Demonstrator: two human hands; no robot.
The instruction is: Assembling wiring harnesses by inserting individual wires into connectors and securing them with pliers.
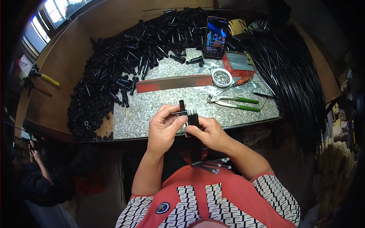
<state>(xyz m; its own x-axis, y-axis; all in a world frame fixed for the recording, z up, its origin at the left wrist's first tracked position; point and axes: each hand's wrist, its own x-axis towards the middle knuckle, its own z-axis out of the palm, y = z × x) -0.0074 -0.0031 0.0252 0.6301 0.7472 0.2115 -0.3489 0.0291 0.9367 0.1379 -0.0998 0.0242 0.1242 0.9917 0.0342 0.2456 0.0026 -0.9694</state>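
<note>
Both my hands meet over the near edge of the worktop, closed on what looks like an umbrella frame [193, 118] of thin black ribs. A short black tube end [181, 103] sticks up between my fingers. My left hand [164, 127] pinches at the top of the ribs, thumb against forefinger; the small part at its fingertips is too fine to make out. Wrapped around the rib bundle from the other side is my right hand [209, 132]. Below, several ribs with white tips [220, 163] fan out over my lap.
Black plastic parts [125, 57] are heaped left and back. A red-brown strip [171, 83], white bowl of metal bits [221, 78], screwdriver [240, 81], green-handled pincers [235, 102], red box [239, 66] and phone [216, 38] lie ahead. Black rods [292, 72] cover the right; another person [42, 174] is at left.
</note>
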